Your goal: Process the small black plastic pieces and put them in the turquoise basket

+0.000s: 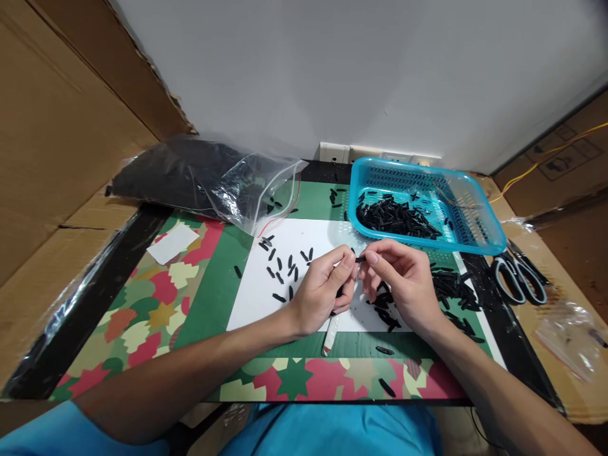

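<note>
Pale grey wall rises behind a small counter (209, 297) covered by a glossy mat printed with red, green and cream leaf and star shapes. Brown cardboard sheets stand at the left and lie at the right. A smooth white sheet of paper (256, 297) lies at the middle of the mat, dotted with small black pieces (285, 269), each short, narrow and rounded at the ends, matte like rubber or plastic.

At the back left slumps a crinkled clear plastic bag (209, 180), packed dark with the same stuff. At the back right sits a bright blue plastic basket (475, 237) with slotted walls, holding a loose heap of the black pieces. More of them lie in a pile (446, 288) on the mat in front of the basket. Scissors (517, 278) with grey and white handles rest on the black edge at the right.

Both hands meet over the paper, forearms coming in from the lower corners. The left hand (323, 291) and right hand (403, 278) are curled, fingertips touching, pinching one small black piece (360, 259) between them just in front of the basket. A slim white tool (331, 334) pokes out below the left hand; whether that hand grips it cannot be told.
</note>
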The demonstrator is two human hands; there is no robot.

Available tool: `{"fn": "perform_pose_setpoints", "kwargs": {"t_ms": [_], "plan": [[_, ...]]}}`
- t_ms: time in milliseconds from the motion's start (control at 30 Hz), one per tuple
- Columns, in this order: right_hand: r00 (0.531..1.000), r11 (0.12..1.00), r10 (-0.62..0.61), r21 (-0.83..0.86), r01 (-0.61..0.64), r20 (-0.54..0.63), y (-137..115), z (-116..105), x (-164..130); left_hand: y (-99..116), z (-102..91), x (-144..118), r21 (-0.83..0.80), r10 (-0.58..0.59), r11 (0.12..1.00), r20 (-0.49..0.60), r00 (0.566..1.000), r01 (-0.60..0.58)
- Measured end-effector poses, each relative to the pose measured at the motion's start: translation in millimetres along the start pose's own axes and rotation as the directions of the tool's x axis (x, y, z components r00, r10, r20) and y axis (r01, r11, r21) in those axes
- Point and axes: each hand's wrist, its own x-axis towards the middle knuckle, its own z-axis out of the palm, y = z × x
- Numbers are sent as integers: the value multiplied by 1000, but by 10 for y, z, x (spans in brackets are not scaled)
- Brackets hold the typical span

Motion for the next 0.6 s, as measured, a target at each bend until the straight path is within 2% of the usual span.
{"fn": "perform_pose_setpoints", "kwargs": {"t_ms": [267,600], "plan": [[1000,1000,16,-1,-16,22,25,-24,7,-16,-12,-2,25,12,1000,-9,1000,-12],[995,987,75,133,-84,72,30,-37,13,-13,-16,-11,44,12,999,6,1000,-12]]}}
